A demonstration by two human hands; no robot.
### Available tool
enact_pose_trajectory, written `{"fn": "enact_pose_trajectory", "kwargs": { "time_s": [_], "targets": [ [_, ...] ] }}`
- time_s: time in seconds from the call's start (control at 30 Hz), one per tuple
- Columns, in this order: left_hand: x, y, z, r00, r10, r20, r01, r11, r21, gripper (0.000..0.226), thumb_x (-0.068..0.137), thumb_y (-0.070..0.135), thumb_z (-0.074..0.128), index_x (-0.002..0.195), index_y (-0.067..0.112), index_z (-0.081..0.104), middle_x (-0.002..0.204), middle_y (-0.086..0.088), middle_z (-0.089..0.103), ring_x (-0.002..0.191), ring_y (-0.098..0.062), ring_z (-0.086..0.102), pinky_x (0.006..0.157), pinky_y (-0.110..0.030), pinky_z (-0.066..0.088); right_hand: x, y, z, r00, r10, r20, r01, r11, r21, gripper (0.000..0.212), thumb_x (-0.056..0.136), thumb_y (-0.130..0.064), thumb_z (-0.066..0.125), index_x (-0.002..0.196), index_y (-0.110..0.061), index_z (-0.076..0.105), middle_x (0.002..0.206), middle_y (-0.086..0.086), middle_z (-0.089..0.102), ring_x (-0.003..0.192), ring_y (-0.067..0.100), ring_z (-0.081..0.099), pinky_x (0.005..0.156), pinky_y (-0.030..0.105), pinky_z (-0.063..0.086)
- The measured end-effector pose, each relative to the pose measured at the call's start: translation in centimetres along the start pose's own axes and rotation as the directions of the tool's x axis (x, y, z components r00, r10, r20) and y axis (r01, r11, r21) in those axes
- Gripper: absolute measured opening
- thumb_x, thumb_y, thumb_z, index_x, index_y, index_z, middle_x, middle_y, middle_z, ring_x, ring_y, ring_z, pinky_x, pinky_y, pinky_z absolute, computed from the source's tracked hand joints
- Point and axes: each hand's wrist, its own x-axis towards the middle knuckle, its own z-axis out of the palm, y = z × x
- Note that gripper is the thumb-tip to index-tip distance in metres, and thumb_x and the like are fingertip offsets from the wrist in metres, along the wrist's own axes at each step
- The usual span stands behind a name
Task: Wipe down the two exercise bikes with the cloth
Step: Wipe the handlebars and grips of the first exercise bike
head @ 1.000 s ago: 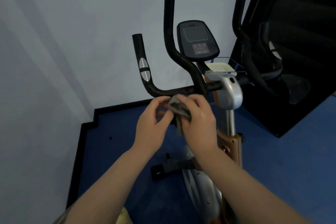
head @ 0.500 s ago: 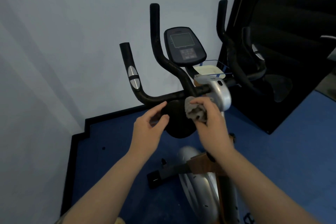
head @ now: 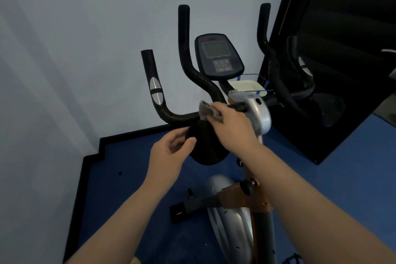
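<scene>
An exercise bike (head: 233,216) stands in the corner of a blue-floored room, its black handlebar (head: 177,117) rising in front of a pale wall and its console (head: 218,55) tilted toward the person who is cleaning it. The bike looks heavy and rigid, a thing to be wiped where it stands, so the work falls to the cloth (head: 209,111), which appears light, soft and easily bunched, best gripped in a wad with a free face turned to the bar. The right hand (head: 233,126) clutches that grey cloth against the handlebar's centre, just left of the silver stem housing (head: 257,111). The left hand (head: 169,152) hangs below the bar, fingers loosely curled and holding nothing, beside a round black pad (head: 205,146). Compared with a second ago, the left hand has let go of the cloth and dropped away, while the right has carried it up onto the bar.
</scene>
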Motion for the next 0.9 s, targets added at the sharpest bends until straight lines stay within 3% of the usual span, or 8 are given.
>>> {"fn": "enact_pose_trajectory", "kwargs": {
  "time_s": [0.13,0.2,0.33,0.43,0.53,0.7,0.8,0.9],
  "targets": [
    [0.0,-0.1,-0.1,0.999,-0.022,0.030,0.023,0.999,-0.033,0.025,0.087,0.018,0.069,0.110,0.029,0.068,0.103,0.016,0.073,0.099,-0.001,0.067,0.079,-0.008,0.049,-0.1,2.2,-2.3,0.983,0.041,0.177,-0.102,0.930,0.353,0.019,0.097,-0.027,0.054,0.113,-0.025,0.063,0.102,0.003,0.070,0.101,0.021,0.064,0.096,0.048,0.047],
    [0.0,-0.2,0.0,1.000,-0.002,0.018,0.002,1.000,-0.016,0.024,0.088,0.019,0.069,0.110,0.029,0.069,0.103,0.016,0.073,0.099,-0.002,0.067,0.079,-0.009,0.049,0.6,1.9,-2.4,0.982,0.024,0.187,-0.073,0.962,0.262,0.017,0.097,-0.027,0.053,0.109,-0.023,0.064,0.101,0.004,0.069,0.101,0.024,0.062,0.095,0.048,0.047],
    [-0.1,-0.2,0.0,0.999,0.035,0.021,-0.036,0.998,0.044,0.023,0.089,0.024,0.067,0.110,0.036,0.067,0.104,0.020,0.072,0.099,0.001,0.066,0.080,-0.008,0.048,2.0,-1.3,0.4,0.982,-0.117,0.150,0.148,0.965,-0.215,0.022,0.096,-0.030,0.048,0.116,-0.028,0.056,0.107,0.005,0.066,0.099,0.031,0.059,0.082,0.042,0.048],
    [-0.1,0.1,-0.5,0.997,0.021,0.076,-0.023,0.999,0.032,0.027,0.084,0.038,0.065,0.111,0.038,0.065,0.108,0.022,0.070,0.103,0.002,0.065,0.082,-0.007,0.047,-0.6,0.3,0.7,0.965,-0.260,0.024,0.261,0.957,-0.128,0.040,0.089,-0.010,0.054,0.125,-0.028,0.058,0.116,0.000,0.061,0.103,0.023,0.051,0.089,0.037,0.042],
    [-0.1,0.2,-0.8,0.993,0.006,0.115,-0.007,1.000,0.014,0.032,0.085,0.043,0.059,0.115,0.035,0.065,0.112,0.019,0.070,0.107,0.001,0.063,0.085,-0.010,0.047,-2.8,1.5,0.9,0.932,-0.323,-0.163,0.303,0.943,-0.134,0.051,0.073,0.009,0.063,0.117,-0.018,0.068,0.119,0.004,0.061,0.108,0.026,0.049,0.092,0.037,0.040],
    [0.3,0.1,-1.3,0.993,-0.051,0.110,0.051,0.999,0.008,0.034,0.091,0.043,0.044,0.108,0.029,0.069,0.103,0.010,0.073,0.099,-0.010,0.065,0.082,-0.019,0.049,-1.8,-2.3,2.7,0.891,-0.412,-0.191,0.361,0.897,-0.255,0.030,0.077,-0.003,0.067,0.104,-0.013,0.073,0.097,0.007,0.065,0.098,0.029,0.056,0.082,0.035,0.036],
    [-0.2,-0.2,-1.2,0.990,-0.062,0.125,0.065,0.998,-0.021,0.031,0.093,0.043,0.049,0.112,0.026,0.067,0.107,0.008,0.072,0.103,-0.011,0.064,0.086,-0.022,0.051,-5.4,-0.9,3.1,0.912,-0.350,-0.215,0.333,0.936,-0.113,0.035,0.082,-0.009,0.054,0.113,-0.014,0.070,0.098,0.004,0.063,0.095,0.024,0.057,0.080,0.036,0.041],
    [-0.3,-0.4,-1.2,0.993,-0.069,0.098,0.075,0.996,-0.057,0.034,0.097,0.037,0.041,0.116,0.024,0.066,0.115,0.003,0.071,0.108,-0.013,0.063,0.090,-0.027,0.050,-6.8,-0.5,3.4,0.941,-0.246,-0.231,0.264,0.964,0.046,0.039,0.078,-0.003,0.059,0.114,-0.013,0.070,0.103,0.005,0.065,0.100,0.025,0.059,0.086,0.045,0.048]
  ]
}}
